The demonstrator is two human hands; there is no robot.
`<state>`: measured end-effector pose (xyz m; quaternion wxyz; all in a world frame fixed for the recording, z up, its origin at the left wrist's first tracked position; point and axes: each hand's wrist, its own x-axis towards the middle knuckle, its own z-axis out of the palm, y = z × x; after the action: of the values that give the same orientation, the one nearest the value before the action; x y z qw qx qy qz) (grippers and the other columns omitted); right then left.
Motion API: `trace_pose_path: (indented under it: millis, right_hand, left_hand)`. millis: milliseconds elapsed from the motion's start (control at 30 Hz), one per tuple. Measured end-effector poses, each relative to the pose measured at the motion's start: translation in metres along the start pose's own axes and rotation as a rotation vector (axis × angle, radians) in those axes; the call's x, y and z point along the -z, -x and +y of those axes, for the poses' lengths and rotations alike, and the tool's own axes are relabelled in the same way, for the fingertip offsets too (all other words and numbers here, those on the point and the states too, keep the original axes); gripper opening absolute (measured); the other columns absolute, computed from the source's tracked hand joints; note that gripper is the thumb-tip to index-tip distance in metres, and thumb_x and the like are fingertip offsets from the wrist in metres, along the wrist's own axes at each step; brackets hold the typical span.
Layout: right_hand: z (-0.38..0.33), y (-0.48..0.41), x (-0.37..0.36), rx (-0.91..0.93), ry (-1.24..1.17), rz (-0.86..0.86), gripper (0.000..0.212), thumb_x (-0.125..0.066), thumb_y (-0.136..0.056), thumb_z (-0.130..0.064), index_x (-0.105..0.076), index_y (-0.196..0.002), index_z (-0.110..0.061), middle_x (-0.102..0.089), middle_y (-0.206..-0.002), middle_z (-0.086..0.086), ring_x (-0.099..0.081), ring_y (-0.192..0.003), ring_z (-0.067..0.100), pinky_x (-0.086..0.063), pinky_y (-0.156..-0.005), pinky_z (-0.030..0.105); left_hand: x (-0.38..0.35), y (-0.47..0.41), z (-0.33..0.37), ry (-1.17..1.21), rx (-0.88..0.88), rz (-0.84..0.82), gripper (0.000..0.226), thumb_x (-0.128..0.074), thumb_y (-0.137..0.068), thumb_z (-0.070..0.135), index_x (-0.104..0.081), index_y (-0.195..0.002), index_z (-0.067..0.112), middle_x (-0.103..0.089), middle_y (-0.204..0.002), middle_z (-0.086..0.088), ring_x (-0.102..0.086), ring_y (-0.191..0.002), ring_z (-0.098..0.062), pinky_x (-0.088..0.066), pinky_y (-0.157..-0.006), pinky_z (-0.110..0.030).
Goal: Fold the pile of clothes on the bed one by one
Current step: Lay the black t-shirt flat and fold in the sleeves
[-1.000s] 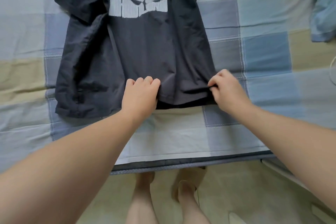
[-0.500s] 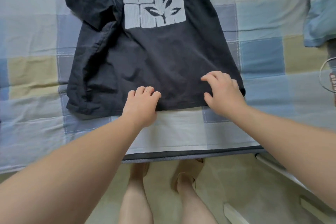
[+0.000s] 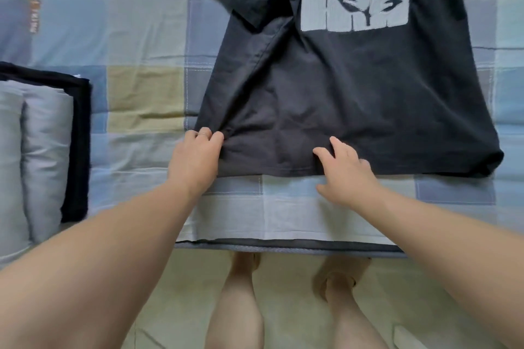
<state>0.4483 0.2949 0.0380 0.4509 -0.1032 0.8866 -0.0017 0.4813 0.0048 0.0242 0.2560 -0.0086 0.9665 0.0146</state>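
A dark grey T-shirt [image 3: 348, 99] with a white leaf print lies flat on the bed, hem toward me. Its left side is folded inward, with the sleeve lying on top. My left hand [image 3: 195, 159] grips the hem at the shirt's lower left corner, fingers curled into the cloth. My right hand [image 3: 346, 170] rests on the hem near its middle, fingers spread and mostly straight, pressing the fabric down.
A stack of folded clothes [image 3: 42, 150], grey on top of black, sits at the left of the bed. The checked blue, beige and white bedsheet [image 3: 141, 99] covers the bed; its front edge [image 3: 283, 246] runs just above my feet on the tiled floor.
Both hands have shifted left along the hem: the left from the middle to the left corner, the right from the right corner to the middle. The view has swung left, revealing the folded stack.
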Motion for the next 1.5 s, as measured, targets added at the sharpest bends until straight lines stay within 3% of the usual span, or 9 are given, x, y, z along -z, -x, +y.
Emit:
trace_pose_path:
  millis: [100, 267, 400, 567, 700, 800, 1000, 1167, 1500]
  right_hand:
    - [-0.025, -0.001, 0.008, 0.115, 0.02, 0.047, 0.079, -0.057, -0.091, -0.024, -0.015, -0.158, -0.034, 0.005, -0.168, -0.001, -0.008, -0.151, 0.025, -0.035, -0.108, 0.043]
    - [-0.065, -0.012, 0.025, 0.092, 0.043, -0.013, 0.079, -0.056, -0.093, -0.027, -0.013, -0.158, -0.039, 0.006, -0.168, -0.005, -0.013, -0.151, 0.024, -0.038, -0.108, 0.045]
    - [-0.087, -0.016, 0.041, 0.002, 0.106, -0.148, 0.073, -0.054, -0.094, -0.029, -0.018, -0.156, -0.041, 0.003, -0.168, -0.003, -0.025, -0.147, 0.027, -0.036, -0.108, 0.047]
    - [-0.111, -0.025, 0.057, 0.059, 0.12, -0.071, 0.082, -0.058, -0.091, -0.034, -0.012, -0.158, -0.039, -0.017, -0.163, 0.006, -0.029, -0.144, 0.03, -0.037, -0.107, 0.046]
    - [-0.112, -0.027, 0.063, 0.123, 0.062, -0.301, 0.072, -0.064, -0.091, -0.038, -0.031, -0.154, -0.041, -0.001, -0.169, -0.006, -0.026, -0.149, 0.023, -0.034, -0.115, 0.039]
    - [-0.109, -0.017, 0.083, 0.131, -0.071, -0.285, 0.061, -0.062, -0.094, -0.035, -0.041, -0.151, -0.035, -0.032, -0.162, -0.006, -0.038, -0.142, 0.019, -0.034, -0.113, 0.032]
    - [-0.088, 0.008, 0.155, 0.144, -0.259, -0.011, 0.059, -0.057, -0.097, -0.027, -0.038, -0.153, -0.032, -0.038, -0.158, -0.01, -0.038, -0.143, 0.015, -0.034, -0.114, 0.032]
    - [-0.056, 0.019, 0.224, 0.161, -0.296, 0.055, 0.057, -0.056, -0.099, -0.028, -0.037, -0.153, -0.032, -0.04, -0.157, -0.007, -0.04, -0.142, 0.018, -0.032, -0.113, 0.032]
    - [-0.024, 0.003, 0.292, 0.169, -0.411, 0.155, 0.056, -0.053, -0.1, -0.031, -0.034, -0.153, -0.036, -0.044, -0.154, -0.007, -0.043, -0.138, 0.019, -0.037, -0.105, 0.032]
  left_hand:
    - [0.009, -0.004, -0.017, 0.071, 0.018, -0.004, 0.03, -0.067, -0.084, 0.019, -0.056, -0.11, 0.012, -0.054, -0.114, -0.013, -0.052, -0.101, -0.039, -0.043, -0.075, -0.045]
    - [0.02, -0.002, -0.037, 0.266, 0.116, -0.03, 0.011, -0.051, -0.094, 0.011, -0.048, -0.104, 0.01, -0.057, -0.108, -0.014, -0.059, -0.097, -0.04, -0.038, -0.069, -0.04]
    - [0.022, 0.009, -0.049, 0.085, 0.088, -0.106, 0.025, -0.049, -0.094, 0.004, -0.029, -0.099, 0.019, -0.067, -0.102, -0.011, -0.065, -0.09, -0.037, -0.034, -0.063, -0.038]
    - [0.015, 0.009, -0.051, -0.09, -0.017, -0.118, 0.031, -0.051, -0.087, 0.0, -0.04, -0.11, 0.019, -0.062, -0.107, -0.003, -0.061, -0.094, -0.03, -0.033, -0.066, -0.036]
    - [0.022, 0.008, -0.059, -0.035, -0.058, -0.411, 0.03, -0.048, -0.091, 0.005, -0.046, -0.116, 0.022, -0.056, -0.098, -0.001, -0.056, -0.09, -0.028, -0.038, -0.07, -0.034]
    - [0.041, 0.002, -0.06, 0.107, 0.014, -0.551, 0.031, -0.049, -0.092, 0.015, -0.054, -0.121, 0.024, -0.057, -0.109, 0.001, -0.055, -0.095, -0.026, -0.045, -0.077, -0.034]
    - [0.11, -0.037, -0.037, 0.38, 0.046, -0.345, 0.033, -0.049, -0.092, 0.027, -0.056, -0.124, 0.024, -0.059, -0.121, -0.003, -0.057, -0.11, -0.027, -0.05, -0.095, -0.042]
    - [0.183, -0.056, -0.006, 0.616, 0.177, -0.273, 0.033, -0.053, -0.096, 0.027, -0.058, -0.128, 0.021, -0.062, -0.123, -0.001, -0.059, -0.114, -0.024, -0.046, -0.091, -0.031]
    - [0.242, -0.125, -0.012, 0.895, 0.494, -0.128, 0.043, -0.063, -0.096, 0.026, -0.054, -0.135, 0.013, -0.06, -0.128, -0.005, -0.058, -0.107, -0.025, -0.044, -0.092, -0.033]
